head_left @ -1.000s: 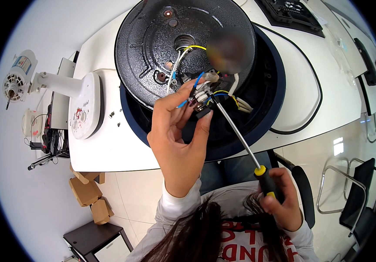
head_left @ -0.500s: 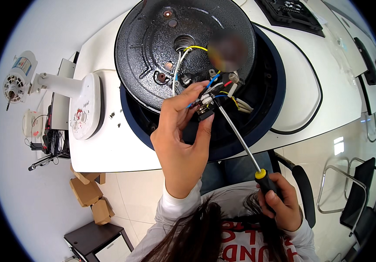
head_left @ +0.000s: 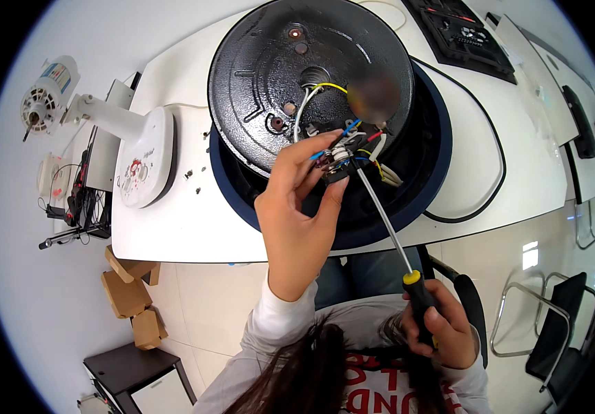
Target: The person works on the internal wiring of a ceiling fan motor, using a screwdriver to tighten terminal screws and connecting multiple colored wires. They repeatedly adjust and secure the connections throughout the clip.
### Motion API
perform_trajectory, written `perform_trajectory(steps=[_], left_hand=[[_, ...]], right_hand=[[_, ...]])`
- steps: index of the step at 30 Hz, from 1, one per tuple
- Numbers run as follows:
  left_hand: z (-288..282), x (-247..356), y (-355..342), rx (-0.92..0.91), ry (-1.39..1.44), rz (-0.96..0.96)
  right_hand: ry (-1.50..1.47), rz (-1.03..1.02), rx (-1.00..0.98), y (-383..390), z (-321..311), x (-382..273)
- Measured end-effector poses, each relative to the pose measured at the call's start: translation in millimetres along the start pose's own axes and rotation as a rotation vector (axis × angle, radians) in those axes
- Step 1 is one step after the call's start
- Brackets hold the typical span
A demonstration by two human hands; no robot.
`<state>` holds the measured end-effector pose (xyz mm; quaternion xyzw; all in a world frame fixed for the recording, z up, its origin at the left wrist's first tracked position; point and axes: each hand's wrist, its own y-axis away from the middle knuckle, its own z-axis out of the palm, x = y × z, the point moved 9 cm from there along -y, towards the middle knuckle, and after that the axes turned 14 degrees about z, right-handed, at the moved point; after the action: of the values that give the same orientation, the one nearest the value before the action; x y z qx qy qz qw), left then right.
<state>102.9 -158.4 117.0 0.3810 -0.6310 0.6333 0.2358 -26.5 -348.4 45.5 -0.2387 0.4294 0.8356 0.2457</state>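
My left hand (head_left: 297,221) pinches a small wired electrical component (head_left: 337,176) between thumb and fingers; it has a dark body, with white and metal pieces above. Blue, yellow, red and white wires crowd around it. My right hand (head_left: 449,328) is wrapped around the black and yellow handle of a screwdriver (head_left: 387,224). Its long metal shaft slants up to the left, and the tip meets the component, though exact contact is hidden among the wires. Behind stands a tilted round black metal plate (head_left: 256,76), resting in a dark blue round housing (head_left: 439,124).
A black cable (head_left: 503,148) curves around the housing's right side on the white table (head_left: 194,238). Small screws (head_left: 188,174) lie left of it, beside a white fan stand (head_left: 149,162). An open black tool case (head_left: 460,34) sits far right. Cardboard boxes (head_left: 126,293) are on the floor.
The view has shifted slightly, so the plate and table sit further right. Both hands keep their grips, and the screwdriver tip stays at the component.
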Motion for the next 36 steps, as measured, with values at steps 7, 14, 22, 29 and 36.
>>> perform_trajectory(steps=[7,14,22,29,36], left_hand=[[-5,-3,2,0.051,-0.014,-0.024],[-12,-8,-1,0.145,0.283,-0.088],[-15,-19,-2,0.146,0.324,-0.077],[-18,-27,-1,0.154,0.297,-0.141],[-17,-28,-9,0.083,0.209,-0.120]], right_hand=[[0.886,-0.381,0.479,11,14,-17],[0.619,-0.554,0.749,52,-21,-34],[1.061,-0.787,1.139,63,-72,-61],[1.200,-0.729,1.111,45,-89,-58],[1.218,-0.745,1.064,33,-86,-69]])
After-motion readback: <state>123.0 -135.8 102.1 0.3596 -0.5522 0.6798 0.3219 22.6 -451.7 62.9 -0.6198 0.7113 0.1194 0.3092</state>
